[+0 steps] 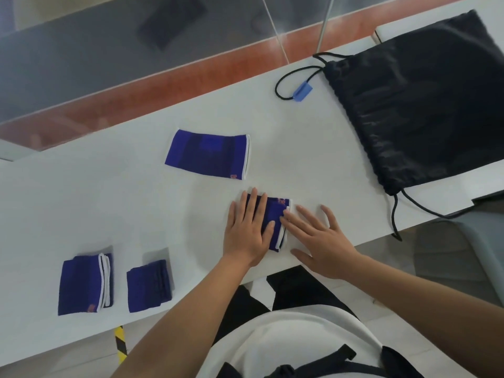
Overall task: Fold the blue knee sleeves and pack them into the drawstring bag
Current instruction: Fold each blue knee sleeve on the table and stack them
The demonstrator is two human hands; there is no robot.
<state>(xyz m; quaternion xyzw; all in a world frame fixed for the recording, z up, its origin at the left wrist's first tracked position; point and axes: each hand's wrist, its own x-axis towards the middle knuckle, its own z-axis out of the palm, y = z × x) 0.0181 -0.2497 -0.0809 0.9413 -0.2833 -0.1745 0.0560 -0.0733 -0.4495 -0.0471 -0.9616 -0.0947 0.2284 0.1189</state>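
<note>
A folded blue knee sleeve [276,214] with white trim lies near the table's front edge. My left hand [246,227] presses flat on it, fingers spread. My right hand [319,236] rests flat beside it, fingertips touching its white edge. An unfolded blue sleeve [208,154] lies flat farther back. Two folded sleeves sit at the front left, one with white trim showing [84,285] and one plain blue [148,286]. The black drawstring bag [420,105] lies flat at the right, its cord and blue toggle [302,91] trailing left.
The white table [109,200] ends close to my body at the front. Beyond its far edge runs a red-brown strip and a glass partition. The bag's cords hang over the front right edge [395,222]. A grey chair stands at the right.
</note>
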